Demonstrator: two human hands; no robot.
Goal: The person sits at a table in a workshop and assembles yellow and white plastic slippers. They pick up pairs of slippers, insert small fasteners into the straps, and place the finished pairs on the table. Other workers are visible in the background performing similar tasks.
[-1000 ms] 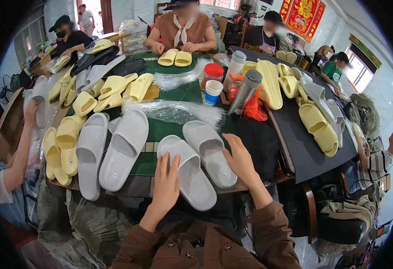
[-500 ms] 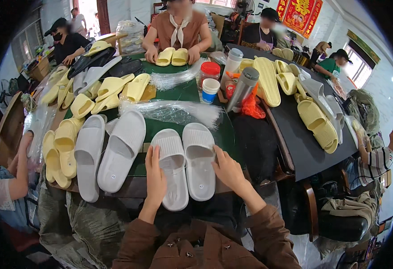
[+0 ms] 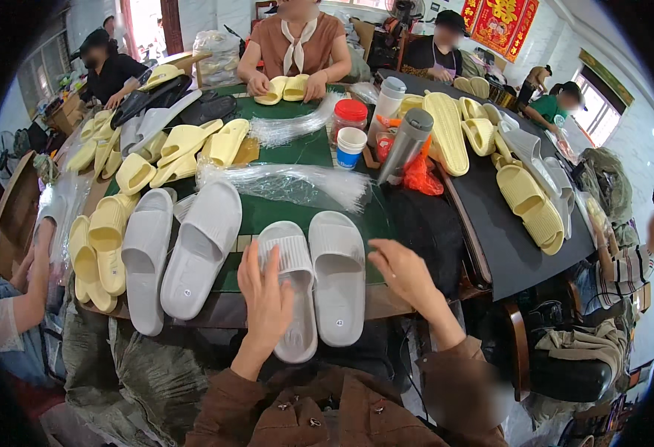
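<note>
A pair of grey slide slippers lies at the table's near edge, toes pointing away from me. Over the side of the left slipper [image 3: 295,335] is my left hand [image 3: 262,305], its fingers apart and not wrapped round it. To the right of the right slipper [image 3: 340,290], my right hand [image 3: 405,276] hovers open with a small gap between. A second grey pair, a left slide [image 3: 145,279] and a right slide [image 3: 200,257], lies left of my hands. Beside it are yellow slides [image 3: 108,249].
Clear plastic bags [image 3: 289,186] lie across the green table top [image 3: 267,216]. Beyond them stand a paper cup [image 3: 351,149], a red-lidded jar [image 3: 349,115] and a steel flask [image 3: 407,145]. More slides cover the black table [image 3: 483,216] at right. Opposite, a person [image 3: 297,48] holds yellow slides.
Both hands have let go of the grey pair: the right hand has moved off to the right, the left has loosened its fingers. The pair sits slightly nearer me and further right in view.
</note>
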